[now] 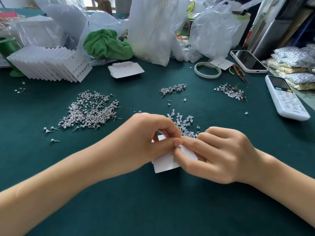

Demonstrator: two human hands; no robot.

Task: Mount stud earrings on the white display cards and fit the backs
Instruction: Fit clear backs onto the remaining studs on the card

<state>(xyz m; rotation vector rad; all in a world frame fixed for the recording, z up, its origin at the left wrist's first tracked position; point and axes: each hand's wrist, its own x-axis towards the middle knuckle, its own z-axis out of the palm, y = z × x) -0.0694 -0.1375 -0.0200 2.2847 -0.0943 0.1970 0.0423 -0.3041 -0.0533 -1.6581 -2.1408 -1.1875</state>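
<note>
My left hand (150, 137) grips a white display card (166, 163) just above the green table, thumb on its upper face and fingers curled over its top edge. My right hand (219, 154) pinches at the card's top edge beside the left thumb; whatever small piece it holds is hidden by the fingertips. A thin metal post shows on the card near the thumbs. A big heap of stud earrings (90, 111) lies to the left. Clear earring backs (185, 123) lie scattered just behind my hands.
Two smaller stud heaps (173, 88) (229, 91) lie further back. A row of filled cards (51, 63) stands at the back left, blank cards (125, 69) behind centre. A tape roll (207, 70), phone (248, 61), remote (285, 97), green cloth (107, 44) and plastic bags crowd the back.
</note>
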